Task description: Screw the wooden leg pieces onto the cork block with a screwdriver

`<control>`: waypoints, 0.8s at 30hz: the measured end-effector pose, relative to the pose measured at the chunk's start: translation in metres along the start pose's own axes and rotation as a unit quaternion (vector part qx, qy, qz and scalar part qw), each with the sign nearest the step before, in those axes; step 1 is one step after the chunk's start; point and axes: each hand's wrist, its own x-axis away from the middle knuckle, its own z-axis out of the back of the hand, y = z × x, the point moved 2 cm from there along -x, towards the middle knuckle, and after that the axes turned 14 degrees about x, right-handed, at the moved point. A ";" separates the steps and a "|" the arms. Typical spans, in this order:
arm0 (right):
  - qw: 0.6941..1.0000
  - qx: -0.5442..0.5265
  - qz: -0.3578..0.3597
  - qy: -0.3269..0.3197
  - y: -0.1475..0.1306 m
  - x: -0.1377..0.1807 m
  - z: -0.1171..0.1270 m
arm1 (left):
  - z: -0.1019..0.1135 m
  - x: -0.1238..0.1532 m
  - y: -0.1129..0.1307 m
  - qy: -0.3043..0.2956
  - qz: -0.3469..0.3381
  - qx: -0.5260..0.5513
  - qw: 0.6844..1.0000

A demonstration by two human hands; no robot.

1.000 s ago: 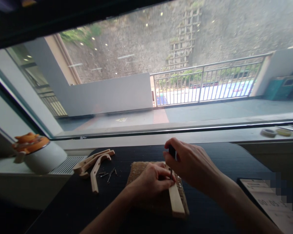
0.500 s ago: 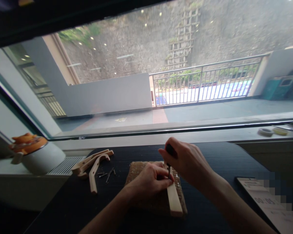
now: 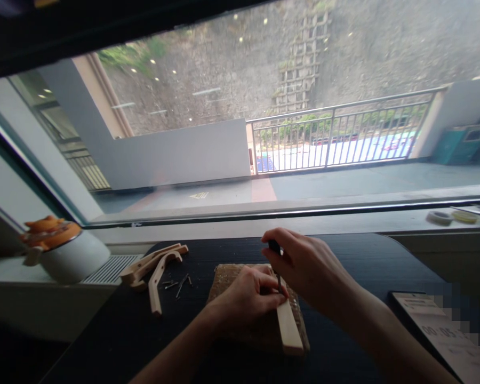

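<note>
A pale wooden strip [image 3: 288, 329] lies on a brown cork-like pad [image 3: 226, 277] on the dark table [image 3: 364, 261]. My left hand [image 3: 246, 298] is closed, pinching the strip's far end and pressing it down. My right hand [image 3: 304, 266] is closed round a dark-handled screwdriver [image 3: 276, 248], held upright with its thin shaft down at the strip, just beside my left fingertips. The tip is hidden between the fingers.
Curved wooden pieces [image 3: 156, 264] and several small screws [image 3: 179, 284] lie left of the pad. A white pot with an orange figure [image 3: 60, 248] stands on the sill at left. A timer device [image 3: 444, 330] lies at right. Tape rolls [image 3: 450, 217] rest on the far sill.
My right hand has turned a little round the screwdriver handle. The view shifted slightly; the strip and my left hand stay in place.
</note>
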 end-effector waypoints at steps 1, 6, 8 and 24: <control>1.000 0.011 -0.012 0.000 0.002 -0.001 0.000 | 0.000 0.000 0.000 -0.002 -0.001 0.002 1.000; 0.996 0.056 -0.070 0.001 0.009 -0.002 -0.001 | -0.001 0.000 -0.001 -0.012 -0.018 0.034 0.999; 0.996 0.067 -0.067 -0.004 0.009 -0.001 -0.001 | -0.002 -0.001 -0.001 -0.009 -0.022 0.033 0.999; 0.999 0.041 -0.023 -0.020 0.000 -0.001 -0.004 | 0.000 0.001 -0.002 -0.007 0.007 -0.005 1.000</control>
